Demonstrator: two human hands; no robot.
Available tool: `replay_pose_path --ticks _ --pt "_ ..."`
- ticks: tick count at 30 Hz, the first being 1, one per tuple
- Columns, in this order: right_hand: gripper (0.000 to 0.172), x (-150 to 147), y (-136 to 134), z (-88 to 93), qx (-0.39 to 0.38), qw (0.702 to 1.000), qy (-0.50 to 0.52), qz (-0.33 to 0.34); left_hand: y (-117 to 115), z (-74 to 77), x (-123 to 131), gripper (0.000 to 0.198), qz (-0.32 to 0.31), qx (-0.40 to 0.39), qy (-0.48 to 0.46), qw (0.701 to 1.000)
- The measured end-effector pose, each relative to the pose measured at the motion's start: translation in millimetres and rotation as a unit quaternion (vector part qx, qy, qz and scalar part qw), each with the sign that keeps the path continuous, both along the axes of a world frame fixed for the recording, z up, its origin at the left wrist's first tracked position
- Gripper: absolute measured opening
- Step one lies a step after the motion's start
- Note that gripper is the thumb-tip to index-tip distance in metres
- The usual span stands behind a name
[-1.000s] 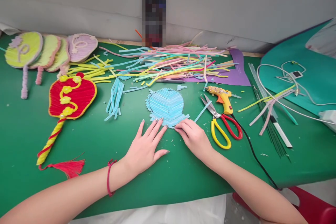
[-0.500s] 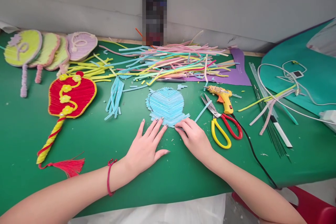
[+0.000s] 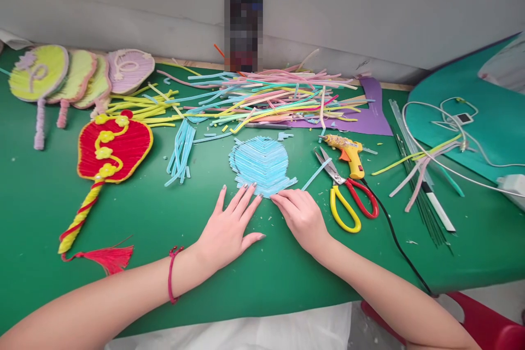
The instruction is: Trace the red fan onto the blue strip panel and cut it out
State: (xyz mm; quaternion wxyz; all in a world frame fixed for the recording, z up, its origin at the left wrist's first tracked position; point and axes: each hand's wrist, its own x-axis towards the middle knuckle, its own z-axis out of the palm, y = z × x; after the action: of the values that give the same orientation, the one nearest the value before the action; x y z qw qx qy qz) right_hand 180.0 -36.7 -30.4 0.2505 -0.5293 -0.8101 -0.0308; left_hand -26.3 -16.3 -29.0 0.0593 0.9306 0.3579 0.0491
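Note:
A light-blue panel (image 3: 262, 161), made of blue pipe cleaner pieces laid in a V pattern, lies flat on the green table (image 3: 229, 295). My left hand (image 3: 232, 224) rests flat with its fingers apart, the fingertips touching the panel's lower left edge. At the lower right edge, my right hand (image 3: 301, 219) is closed in a pinch, with thumb and forefinger together. What those fingers hold, if anything, is hidden. A single blue pipe cleaner (image 3: 316, 174) lies just right of the panel, and a bundle of blue pipe cleaners (image 3: 180, 150) lies to its left.
Scissors (image 3: 342, 191) and a yellow glue gun (image 3: 346, 153) lie on the right, its cord trailing forward. A red fan (image 3: 117, 150) lies left, several pastel fans (image 3: 39, 74) behind it. Mixed pipe cleaners (image 3: 270, 95) are heaped at the back. A white cable (image 3: 410, 120) loops far right.
My right hand has shifted slightly along the panel's lower edge, its fingers drawn closer together. My left hand stays in place on the panel. The view has moved a little.

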Motion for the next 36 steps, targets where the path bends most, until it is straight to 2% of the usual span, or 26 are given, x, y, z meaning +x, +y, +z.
replay_pose_path --ticks 8,13,18,23,25,29,36 --pt "0.017 -1 1 6.9 0.006 0.998 -0.06 0.017 0 -0.5 -1 0.068 -0.002 0.003 0.001 1.0" --pt "0.019 8 15 13.4 -0.002 0.994 -0.071 0.078 0 -1.2 -1 0.069 0.001 0.004 -0.002 1.0" --pt "0.028 16 35 22.3 0.007 0.981 -0.106 0.163 0 -1.2 0 0.069 -0.002 0.004 -0.002 1.0" --pt "0.027 26 48 18.1 0.002 0.974 -0.083 0.21 0 -1.1 0 0.068 -0.005 0.006 -0.002 1.0" --pt "0.024 33 48 12.6 -0.008 0.978 -0.052 0.2 1 -1.5 -1 0.068 -0.005 0.009 -0.004 1.0" --pt "0.019 49 41 3.9 -0.03 0.99 0.018 0.133 1 -3.4 -1 0.067 -0.004 0.015 -0.016 1.0" --pt "0.013 65 42 0.4 -0.058 0.993 0.072 0.07 1 -6.3 -1 0.066 -0.003 0.024 -0.028 0.999"
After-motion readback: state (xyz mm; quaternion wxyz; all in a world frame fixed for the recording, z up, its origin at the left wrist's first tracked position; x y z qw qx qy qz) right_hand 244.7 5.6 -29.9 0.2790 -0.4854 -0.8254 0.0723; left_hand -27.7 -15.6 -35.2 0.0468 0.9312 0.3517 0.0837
